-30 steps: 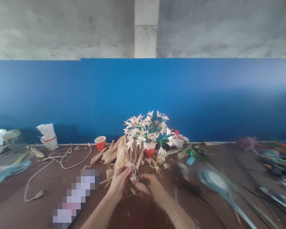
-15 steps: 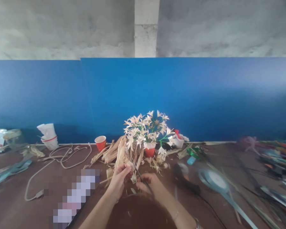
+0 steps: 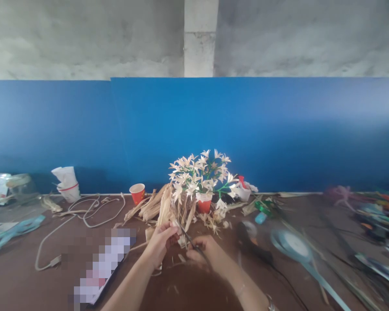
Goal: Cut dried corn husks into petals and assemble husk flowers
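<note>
Scissors (image 3: 187, 236) in right hand (image 3: 210, 254), angled toward pale piece (image 3: 174, 223) in left hand (image 3: 162, 242)

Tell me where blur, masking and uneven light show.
Head view, right: the ribbon roll and colourful clutter look smeared; head view, left: mosaic blocks cover most of the flat object left of the left hand; head view, back: the blue panel is pale at upper right, darker below; head view, centre: the white flowers are comparatively crisp.

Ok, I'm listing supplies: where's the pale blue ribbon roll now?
In the head view, the ribbon roll lies on the table, well right of the right hand and just right of the black corded tool.
</note>
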Demonstrator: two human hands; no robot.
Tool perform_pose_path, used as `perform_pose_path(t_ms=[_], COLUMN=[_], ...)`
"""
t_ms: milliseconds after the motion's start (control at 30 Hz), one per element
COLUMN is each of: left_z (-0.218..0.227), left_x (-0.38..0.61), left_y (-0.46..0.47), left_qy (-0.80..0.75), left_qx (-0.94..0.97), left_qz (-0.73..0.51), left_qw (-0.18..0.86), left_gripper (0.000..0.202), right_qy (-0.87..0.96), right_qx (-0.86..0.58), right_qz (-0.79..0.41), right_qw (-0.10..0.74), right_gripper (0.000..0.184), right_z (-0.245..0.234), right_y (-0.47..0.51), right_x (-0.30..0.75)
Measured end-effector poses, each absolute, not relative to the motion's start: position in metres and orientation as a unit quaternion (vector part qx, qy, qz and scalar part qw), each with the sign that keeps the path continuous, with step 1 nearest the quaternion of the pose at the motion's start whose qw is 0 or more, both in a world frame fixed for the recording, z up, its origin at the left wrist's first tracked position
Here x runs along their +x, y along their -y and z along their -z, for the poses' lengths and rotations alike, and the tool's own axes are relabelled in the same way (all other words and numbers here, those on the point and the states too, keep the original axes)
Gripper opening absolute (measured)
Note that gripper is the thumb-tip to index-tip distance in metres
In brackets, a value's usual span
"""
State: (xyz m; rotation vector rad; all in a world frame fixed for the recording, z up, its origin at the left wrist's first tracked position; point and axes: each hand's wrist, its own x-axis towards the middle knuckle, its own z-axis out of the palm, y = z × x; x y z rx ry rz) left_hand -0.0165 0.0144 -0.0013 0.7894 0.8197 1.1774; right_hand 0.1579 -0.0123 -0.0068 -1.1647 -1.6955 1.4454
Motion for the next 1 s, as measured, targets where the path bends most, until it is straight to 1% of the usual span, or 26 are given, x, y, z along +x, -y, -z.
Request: perform_pose_path(t_ms=[267,567,733,833,900,1000], left_z=[-0.004,0.0,0.001,0.002,0.003,0.006], left_x=[-0.021,-0.024,-0.022,-0.02,-0.018,-0.015], left_y=[-0.013,-0.016,-0.018,-0.017,-0.015,-0.012], left_qy=[-0.351,-0.357,-0.366,-0.372,-0.373,-0.373], left_qx=[0.397,0.426,0.416,0.425,0.442,0.476], left_qz=[-0.506,-0.497,-0.51,-0.5,-0.474,-0.419], left_qw=[0.68,0.666,0.658,0.656,0.664,0.677], left_gripper=[0.018,0.016,0.015,0.014,0.015,0.021], right_qy=[0.665,0.658,0.618,0.604,0.603,0.583], right_qx=[-0.441,-0.46,-0.483,-0.451,-0.411,-0.394], right_qz=[-0.529,-0.525,-0.51,-0.492,-0.473,-0.469], right_qw=[0.289,0.281,0.353,0.436,0.494,0.534], right_gripper=[0.026,0.022,0.023,0.024,0.027,0.032], right_z=[0.005,0.003,0.015,0.023,0.026,0.028], right_y=[0.012,0.011,0.003,-0.002,-0.004,-0.004], right_x=[0.161,0.163,0.161,0.156,0.153,0.149])
